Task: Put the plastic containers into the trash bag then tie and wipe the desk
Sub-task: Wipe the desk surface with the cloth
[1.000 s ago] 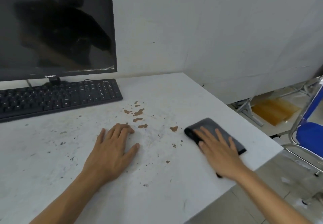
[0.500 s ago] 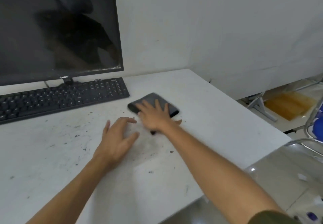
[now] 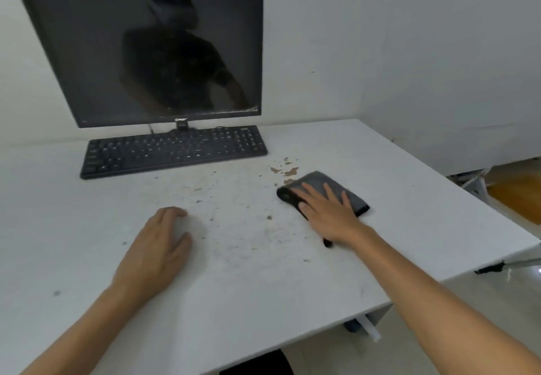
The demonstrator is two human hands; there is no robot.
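Note:
A dark grey folded cloth (image 3: 352, 196) lies on the white desk (image 3: 395, 175), right of centre. My right hand (image 3: 328, 213) presses flat on the cloth with its fingers spread, covering the near half. My left hand (image 3: 158, 248) rests palm down on the desk to the left, holding nothing. Brown stains (image 3: 288, 169) and small dark specks mark the desk just beyond and left of the cloth. No plastic containers or trash bag are in view.
A black keyboard (image 3: 172, 149) lies at the back of the desk below a dark monitor (image 3: 146, 49). The desk's right edge drops off to the floor, where a metal frame and a brown board (image 3: 518, 196) stand.
My right hand slid the cloth left toward the keyboard, then back to the right beside the brown stains. My left hand stayed flat on the desk. The camera view shifted to the left.

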